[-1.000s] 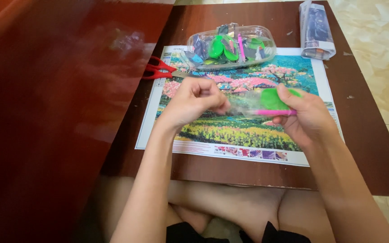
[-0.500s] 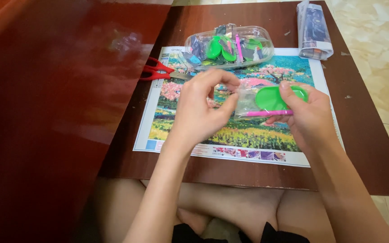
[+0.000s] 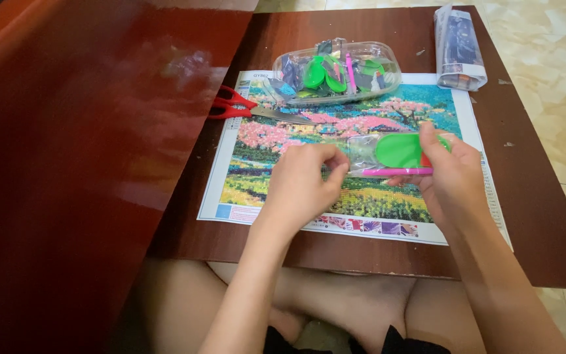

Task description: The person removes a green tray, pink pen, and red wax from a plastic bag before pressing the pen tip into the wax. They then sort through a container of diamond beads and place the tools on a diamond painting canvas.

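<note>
Big dark-red wood panel (image 3: 80,164) fills the left side, glossy. Brown table (image 3: 545,216) sits to the right of it, w/ pale tile floor (image 3: 558,85) at far right. On the table lies a colourful picture sheet (image 3: 388,121): pink trees, blue sky, yellow field, white border. At the sheet's far edge, a clear plastic box (image 3: 388,82) holds green and pink bits. Rolled packet (image 3: 458,49) lies at far right of the table, apart from the box. Red-handled scissors (image 3: 240,107) lie on the sheet's far-left corner, blades pointing right.

Over the sheet's middle, both hands hold a small clear bag (image 3: 361,152). Left hand (image 3: 302,187): fingers curled, thumb & fingertips pinching the bag's left end. Right hand (image 3: 456,180): closed round the bag's right end, also gripping a green tray (image 3: 401,149) and a thin pink pen (image 3: 391,172) lying crosswise just near of the tray. Bag contents: can't tell.
</note>
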